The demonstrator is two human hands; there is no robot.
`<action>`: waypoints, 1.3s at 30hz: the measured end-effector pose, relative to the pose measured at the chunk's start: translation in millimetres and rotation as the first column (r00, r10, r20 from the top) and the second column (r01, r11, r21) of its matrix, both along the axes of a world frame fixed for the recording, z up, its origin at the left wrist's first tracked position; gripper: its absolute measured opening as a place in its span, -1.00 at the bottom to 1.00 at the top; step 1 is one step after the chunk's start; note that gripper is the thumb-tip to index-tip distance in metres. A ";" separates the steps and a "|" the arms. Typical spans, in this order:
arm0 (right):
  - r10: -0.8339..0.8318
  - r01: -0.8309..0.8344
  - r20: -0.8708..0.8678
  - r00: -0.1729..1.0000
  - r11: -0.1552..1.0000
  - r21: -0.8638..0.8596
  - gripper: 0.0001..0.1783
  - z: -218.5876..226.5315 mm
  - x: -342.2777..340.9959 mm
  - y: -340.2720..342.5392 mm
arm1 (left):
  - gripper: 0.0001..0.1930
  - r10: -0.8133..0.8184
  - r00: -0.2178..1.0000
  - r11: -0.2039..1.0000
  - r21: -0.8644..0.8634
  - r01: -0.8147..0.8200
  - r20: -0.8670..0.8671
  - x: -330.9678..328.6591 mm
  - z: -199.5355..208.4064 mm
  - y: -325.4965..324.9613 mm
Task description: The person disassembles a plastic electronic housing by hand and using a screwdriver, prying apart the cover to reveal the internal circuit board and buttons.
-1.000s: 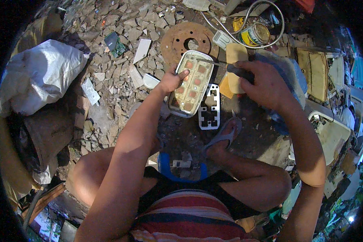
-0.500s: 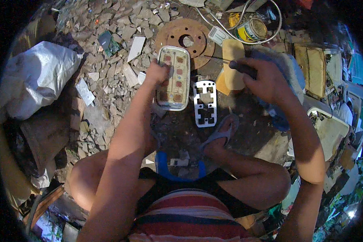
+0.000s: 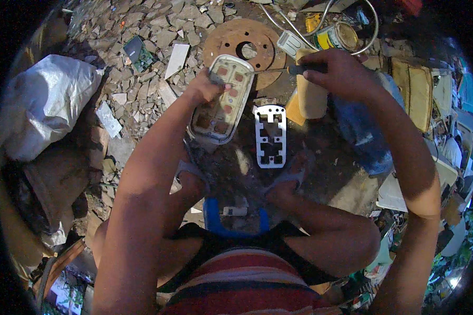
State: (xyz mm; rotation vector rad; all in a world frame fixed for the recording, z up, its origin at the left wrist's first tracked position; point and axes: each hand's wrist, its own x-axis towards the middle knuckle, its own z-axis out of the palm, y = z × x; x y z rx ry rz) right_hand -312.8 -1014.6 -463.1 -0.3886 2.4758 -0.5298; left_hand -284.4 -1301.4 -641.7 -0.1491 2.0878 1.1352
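Note:
My left hand [image 3: 209, 87] grips an oblong cream casing [image 3: 237, 100], perhaps part of a power strip, by its upper left side. Rows of reddish-brown squares show inside its rim. In my right hand [image 3: 341, 74] is a screwdriver [image 3: 298, 69] with a dark handle. Its thin shaft points left, and the tip is at the casing's upper right rim; whether it touches, I cannot tell. A white plate with square cut-outs [image 3: 271, 139] lies on the ground between my feet. Behind the casing lies a rusty round metal disc [image 3: 220, 43] with holes.
A tan oblong piece [image 3: 312, 100] stands under my right hand. Beyond it are a yellow-labelled can [image 3: 344, 37] and a looped metal hose [image 3: 376, 26]. Broken shards [image 3: 157, 37] cover the ground at far left, near a white sack [image 3: 50, 100]. Blue plastic [image 3: 370, 142] lies right.
The casing has tilted, its top leaning right, and my left hand has shifted on it. My right hand has moved up, bringing the screwdriver tip to the casing's upper right rim.

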 end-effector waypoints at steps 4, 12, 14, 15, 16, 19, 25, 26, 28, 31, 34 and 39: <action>0.159 -0.157 -0.053 0.986 0.986 0.055 -0.61 -7.9 -22.5 -2.0 | -0.20 -0.050 0.997 0.999 -0.019 0.049 -0.067 -8.4 -7.2 7.4; 0.166 -0.171 0.067 0.984 0.982 0.077 -0.66 3.1 -42.0 -3.5 | -0.17 -0.260 0.966 0.954 -0.156 0.254 -0.015 -30.9 -13.9 -8.0; 0.268 -0.268 0.013 0.963 0.963 0.039 -0.66 -7.2 -44.4 2.0 | -0.17 -0.313 0.938 0.921 -0.290 0.261 -0.150 -20.1 -21.3 -5.5; 0.234 -0.235 0.024 0.972 0.972 0.030 -0.65 -9.6 -43.5 5.0 | -0.17 -0.288 0.955 0.931 -0.253 0.264 -0.064 -22.8 -12.0 1.1; 0.200 -0.200 0.034 0.979 0.979 0.022 -0.65 -11.6 -42.4 7.9 | -0.17 -0.265 0.964 0.940 -0.217 0.263 0.024 -27.6 -2.4 6.7; 0.225 -0.225 0.011 0.974 0.974 0.010 -0.63 -14.6 -45.2 6.3 | -0.18 -0.217 0.972 0.950 -0.209 0.231 0.091 -26.1 5.4 5.0; 0.182 -0.192 0.122 0.976 0.978 0.080 -0.65 -5.4 -59.1 -14.2 | -0.17 -0.246 0.969 0.935 -0.255 0.246 0.035 -24.7 5.3 6.3; 0.190 -0.205 0.159 0.969 0.976 0.078 -0.65 -3.5 -66.3 -22.0 | -0.17 -0.254 0.967 0.929 -0.274 0.248 0.014 -22.9 2.6 4.4; 0.077 -0.136 0.380 0.922 0.982 0.132 -0.65 -1.2 -81.9 -34.7 | -0.14 -0.255 0.966 0.920 -0.298 0.255 0.039 -24.4 4.8 6.4; 0.053 -0.179 0.499 0.865 0.961 0.209 -0.66 -0.8 -91.1 -38.1 | -0.10 -0.252 0.967 0.934 -0.256 0.249 0.021 -25.4 -4.3 5.1; 0.395 -0.434 0.213 0.894 0.881 0.187 -0.66 -19.1 -79.8 -30.5 | -0.07 -0.243 0.969 0.947 -0.208 0.245 0.036 -24.3 -13.2 1.6; 0.389 -0.442 0.248 0.887 0.870 0.220 -0.63 -1.1 -77.5 -53.7 | -0.19 -0.232 0.972 0.944 -0.251 0.215 -0.043 -21.5 -26.0 4.5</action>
